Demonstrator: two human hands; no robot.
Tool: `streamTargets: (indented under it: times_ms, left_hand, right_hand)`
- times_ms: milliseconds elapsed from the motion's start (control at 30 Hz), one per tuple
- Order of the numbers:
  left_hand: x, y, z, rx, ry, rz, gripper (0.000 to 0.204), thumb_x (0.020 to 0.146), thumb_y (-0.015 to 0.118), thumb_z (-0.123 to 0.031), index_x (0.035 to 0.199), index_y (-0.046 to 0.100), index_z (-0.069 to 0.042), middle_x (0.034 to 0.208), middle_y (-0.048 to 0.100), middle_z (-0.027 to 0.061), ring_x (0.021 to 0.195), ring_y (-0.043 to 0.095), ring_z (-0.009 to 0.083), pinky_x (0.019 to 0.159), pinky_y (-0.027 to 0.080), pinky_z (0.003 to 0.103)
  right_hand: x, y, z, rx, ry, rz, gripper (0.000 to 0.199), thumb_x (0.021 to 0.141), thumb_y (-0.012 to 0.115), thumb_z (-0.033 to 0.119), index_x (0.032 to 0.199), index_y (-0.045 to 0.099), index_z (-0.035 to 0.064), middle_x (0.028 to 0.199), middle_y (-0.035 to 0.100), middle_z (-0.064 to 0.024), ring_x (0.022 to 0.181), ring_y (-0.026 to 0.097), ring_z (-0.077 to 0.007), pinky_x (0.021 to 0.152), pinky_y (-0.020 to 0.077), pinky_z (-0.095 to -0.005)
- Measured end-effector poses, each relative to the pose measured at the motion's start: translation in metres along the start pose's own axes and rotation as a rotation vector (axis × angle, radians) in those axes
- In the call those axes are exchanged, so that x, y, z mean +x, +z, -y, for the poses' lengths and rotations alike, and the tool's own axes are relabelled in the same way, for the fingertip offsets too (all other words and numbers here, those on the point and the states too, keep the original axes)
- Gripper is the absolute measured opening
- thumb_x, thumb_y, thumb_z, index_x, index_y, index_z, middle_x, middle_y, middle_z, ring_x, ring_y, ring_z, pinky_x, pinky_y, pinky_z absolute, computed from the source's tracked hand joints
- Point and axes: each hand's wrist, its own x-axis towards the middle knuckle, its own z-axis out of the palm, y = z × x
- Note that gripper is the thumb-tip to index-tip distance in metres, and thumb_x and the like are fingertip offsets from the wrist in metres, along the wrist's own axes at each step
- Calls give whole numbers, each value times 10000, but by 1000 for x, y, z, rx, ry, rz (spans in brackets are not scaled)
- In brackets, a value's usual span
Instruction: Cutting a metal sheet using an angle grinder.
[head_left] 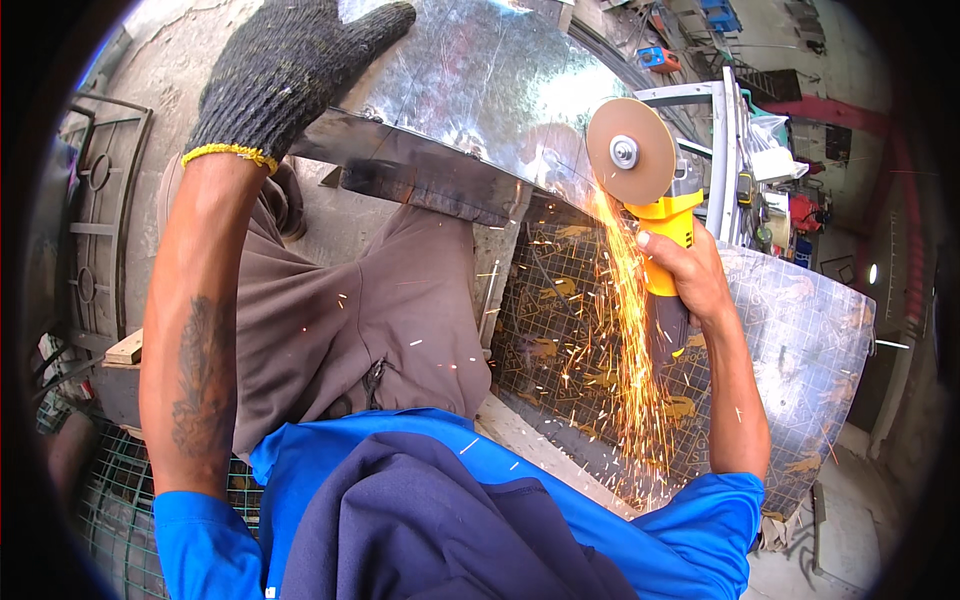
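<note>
My bare right hand [685, 270] is wrapped round the yellow and black body of an angle grinder [665, 215]. Its tan cutting disc [632, 150] meets the right edge of a shiny sheet of metal [470, 80]. A stream of orange sparks [630, 350] pours from the contact toward me. My left hand [275, 75], in a dark knitted glove with a yellow cuff, rests on the sheet's left side. The thumb is stretched out along the surface, and the fingers run past the top of the picture. A dark bar [425, 190] lies under the sheet's near edge.
A dark printed panel [560, 400] stands below the sparks, reaching right. Behind the grinder is a grey metal frame [725, 150] beside cluttered tools. At the left are a metal grille [105, 220] and green wire mesh [115, 510]. My legs [350, 310] are close under the sheet.
</note>
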Motion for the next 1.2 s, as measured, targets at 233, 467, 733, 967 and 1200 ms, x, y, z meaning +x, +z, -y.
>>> streamTargets:
  times_ms: [233, 467, 733, 967, 1200]
  left_hand:
    - [-8, -2, -1, 0, 2, -24, 728, 915, 694, -505, 1281, 569, 110, 1216, 648, 364, 1147, 657, 458, 1006, 518, 504]
    - [-16, -6, -3, -36, -41, 25, 705, 920, 706, -476, 1291, 553, 104, 1217, 648, 352, 1143, 658, 447, 999, 524, 500]
    - [-23, -17, -9, -114, -130, 69, 670, 926, 726, -410, 1315, 532, 100, 1234, 643, 343, 1141, 659, 430, 1000, 530, 493]
    - [-30, -17, -11, -206, -203, 107, 665, 939, 722, -393, 1332, 504, 98, 1244, 633, 338, 1097, 679, 422, 974, 545, 472]
    - [-35, -15, -6, -122, -92, 64, 662, 934, 721, -383, 1315, 499, 112, 1194, 632, 342, 1107, 662, 421, 976, 532, 472]
  right_hand:
    - [1, 0, 3, -18, 21, 23, 500, 870, 754, 260, 1261, 612, -17, 1103, 689, -76, 941, 644, -135, 842, 520, -320]
    - [3, -1, 1, 19, 9, 27, 466, 883, 745, 219, 1262, 610, -16, 1120, 687, -77, 961, 648, -134, 862, 523, -315]
    - [1, 1, 4, 48, 25, 32, 467, 890, 740, 229, 1264, 607, -18, 1100, 688, -71, 941, 651, -134, 841, 526, -313]
    - [1, 5, 4, 61, 28, 3, 456, 892, 752, 261, 1228, 612, -14, 1042, 690, -68, 885, 650, -131, 803, 528, -316]
    - [2, 1, 1, 14, 40, 4, 447, 890, 757, 268, 1211, 610, -6, 1029, 684, -60, 890, 644, -127, 796, 523, -311]
